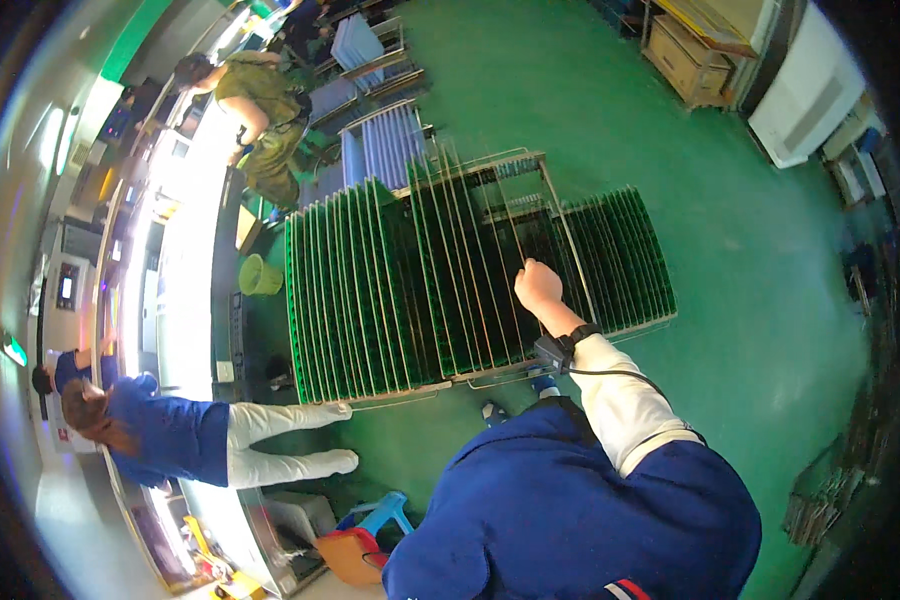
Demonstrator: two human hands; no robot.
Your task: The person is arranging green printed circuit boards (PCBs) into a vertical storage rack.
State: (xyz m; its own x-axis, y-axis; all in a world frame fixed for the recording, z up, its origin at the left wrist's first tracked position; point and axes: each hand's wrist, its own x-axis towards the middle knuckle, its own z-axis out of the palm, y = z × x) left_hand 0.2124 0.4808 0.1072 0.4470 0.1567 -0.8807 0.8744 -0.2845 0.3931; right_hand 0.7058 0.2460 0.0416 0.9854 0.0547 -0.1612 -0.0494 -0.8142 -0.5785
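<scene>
Right hand (538,285) fisted among green panels (370,290) in rack (530,160); left hand unseen.

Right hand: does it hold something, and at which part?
The right hand is closed on the top edge of a thin green panel standing upright in the rack. The left hand is not in view.

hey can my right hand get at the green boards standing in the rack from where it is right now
Probably yes. The right hand is already up at the wire rack, closed around one of its thin rods, with the upright green boards directly beside and below it. Nothing lies between; it would only need to let go of the rod first.
</scene>
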